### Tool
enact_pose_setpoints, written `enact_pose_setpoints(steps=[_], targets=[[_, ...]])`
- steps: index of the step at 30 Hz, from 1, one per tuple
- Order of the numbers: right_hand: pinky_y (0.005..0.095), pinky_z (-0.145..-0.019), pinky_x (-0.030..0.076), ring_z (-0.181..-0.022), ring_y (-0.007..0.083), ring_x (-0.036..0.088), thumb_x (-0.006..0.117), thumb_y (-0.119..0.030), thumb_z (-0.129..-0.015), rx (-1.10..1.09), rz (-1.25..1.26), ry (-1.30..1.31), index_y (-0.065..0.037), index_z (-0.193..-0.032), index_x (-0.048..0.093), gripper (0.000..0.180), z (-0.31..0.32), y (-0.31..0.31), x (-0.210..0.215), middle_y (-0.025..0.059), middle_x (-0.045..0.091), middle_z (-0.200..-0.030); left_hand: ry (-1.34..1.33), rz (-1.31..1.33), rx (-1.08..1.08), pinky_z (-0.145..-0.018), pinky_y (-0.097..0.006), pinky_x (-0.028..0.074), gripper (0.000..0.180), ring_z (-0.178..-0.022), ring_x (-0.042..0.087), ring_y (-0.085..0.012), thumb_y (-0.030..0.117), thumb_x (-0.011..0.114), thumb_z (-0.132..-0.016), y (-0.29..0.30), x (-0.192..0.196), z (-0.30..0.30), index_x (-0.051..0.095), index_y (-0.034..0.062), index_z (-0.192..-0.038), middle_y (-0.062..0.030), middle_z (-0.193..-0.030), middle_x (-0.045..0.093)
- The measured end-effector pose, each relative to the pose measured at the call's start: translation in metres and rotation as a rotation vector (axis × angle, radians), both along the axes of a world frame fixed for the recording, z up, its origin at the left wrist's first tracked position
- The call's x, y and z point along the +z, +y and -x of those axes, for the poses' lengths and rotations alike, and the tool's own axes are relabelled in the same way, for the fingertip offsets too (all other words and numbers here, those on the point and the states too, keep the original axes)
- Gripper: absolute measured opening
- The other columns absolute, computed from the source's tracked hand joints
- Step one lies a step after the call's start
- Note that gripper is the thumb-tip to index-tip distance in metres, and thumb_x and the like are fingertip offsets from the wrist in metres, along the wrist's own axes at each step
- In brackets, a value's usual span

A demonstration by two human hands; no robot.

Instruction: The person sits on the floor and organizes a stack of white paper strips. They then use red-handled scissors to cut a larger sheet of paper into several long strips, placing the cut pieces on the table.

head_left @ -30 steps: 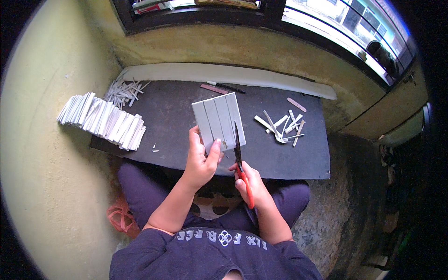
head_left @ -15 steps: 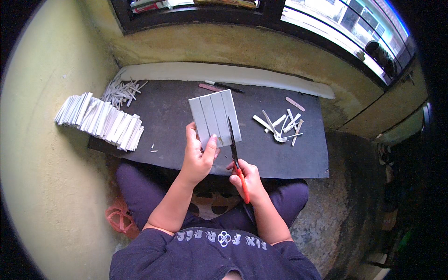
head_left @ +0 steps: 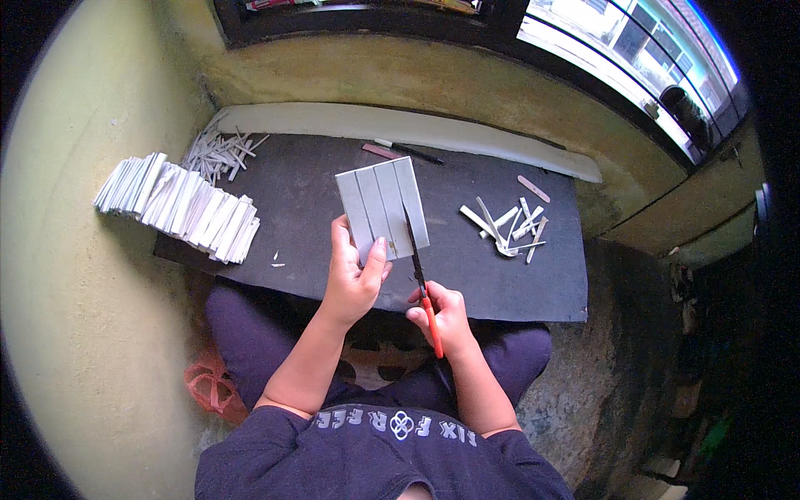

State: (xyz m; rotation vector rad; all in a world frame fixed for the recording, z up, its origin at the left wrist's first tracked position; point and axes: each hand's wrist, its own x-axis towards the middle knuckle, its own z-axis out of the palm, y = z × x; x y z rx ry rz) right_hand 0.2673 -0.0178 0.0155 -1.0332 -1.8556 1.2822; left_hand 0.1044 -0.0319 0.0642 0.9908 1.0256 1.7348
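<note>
**Room corner given over to handwork**

A home was suggested by stained yellow walls (head_left: 79, 275), a barred window (head_left: 637, 46) and a worn bare floor (head_left: 575, 375); a makeshift craft space was indicated by the low, dark worktop (head_left: 312, 204), where white strips (head_left: 179, 202) were lined up and red-handled scissors (head_left: 432, 318) were held.

Wide fisheye view from the left camera on my head, looking down over my shirt (head_left: 375, 457), left hand (head_left: 353, 271) and right hand (head_left: 446, 317) mid-picture, table (head_left: 517, 287) just beyond.
</note>
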Motion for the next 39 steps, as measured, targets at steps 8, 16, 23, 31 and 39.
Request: enact_pose_setpoints(steps=[8, 16, 23, 31, 39], targets=[[0.0296, -0.05, 0.041, -0.049, 0.0162, 0.046, 0.078, -0.036, -0.066, -0.013, -0.036, 0.028, 0.0, -0.071, 0.052, 0.045, 0.003, 0.0, -0.004, 0.0085, 0.05, -0.055, 0.004, 0.003, -0.005, -0.051, -0.021, 0.038, 0.034, -0.064, 0.043, -0.0063, 0.001, 0.043, -0.091, 0.002, -0.002, 0.002, 0.024, 0.005, -0.119, -0.008, -0.095, 0.048], [0.0304, -0.048, 0.039, -0.047, 0.0196, 0.043, 0.078, -0.035, -0.067, -0.039, -0.082, 0.036, -0.001, -0.068, 0.049, 0.044, 0.005, 0.001, -0.01, 0.0099, 0.047, -0.053, -0.03, 0.007, -0.002, -0.052, -0.021, 0.039, 0.034, -0.064, 0.042, -0.0061, 0.002, 0.042, -0.091, 0.004, -0.002, 0.0, 0.024, 0.0056, -0.119, -0.0075, -0.096, 0.048], [0.0301, -0.045, 0.037, -0.044, 0.019, 0.039, 0.078, -0.035, -0.068, -0.066, -0.112, 0.045, -0.001, -0.065, 0.048, 0.045, 0.008, 0.001, -0.011, 0.0088, 0.043, -0.05, -0.014, -0.006, -0.006, -0.053, -0.021, 0.038, 0.031, -0.074, 0.042, -0.0066, 0.006, 0.039, -0.093, 0.004, -0.008, 0.001, 0.025, 0.0077, -0.121, -0.0072, -0.107, 0.046], [0.0307, -0.044, 0.036, -0.043, 0.0189, 0.036, 0.078, -0.034, -0.068, -0.086, -0.141, 0.017, -0.003, -0.062, 0.045, 0.046, 0.01, 0.002, -0.009, 0.0087, 0.04, -0.048, -0.035, -0.026, 0.012, -0.054, -0.022, 0.041, 0.033, -0.069, 0.045, -0.0071, 0.005, 0.041, -0.093, 0.005, -0.009, 0.002, 0.023, 0.0056, -0.121, -0.0088, -0.101, 0.047], [0.0322, -0.044, 0.036, -0.043, 0.0208, 0.039, 0.076, -0.036, -0.068, -0.007, -0.084, -0.047, -0.002, -0.061, 0.046, 0.046, 0.0, -0.001, -0.013, 0.0093, 0.041, -0.048, -0.008, -0.051, 0.026, -0.086, -0.026, 0.04, 0.029, -0.093, 0.053, -0.0107, 0.01, 0.049, -0.09, 0.009, -0.006, 0.033, 0.038, 0.0012, -0.116, -0.0065, -0.105, 0.054]])
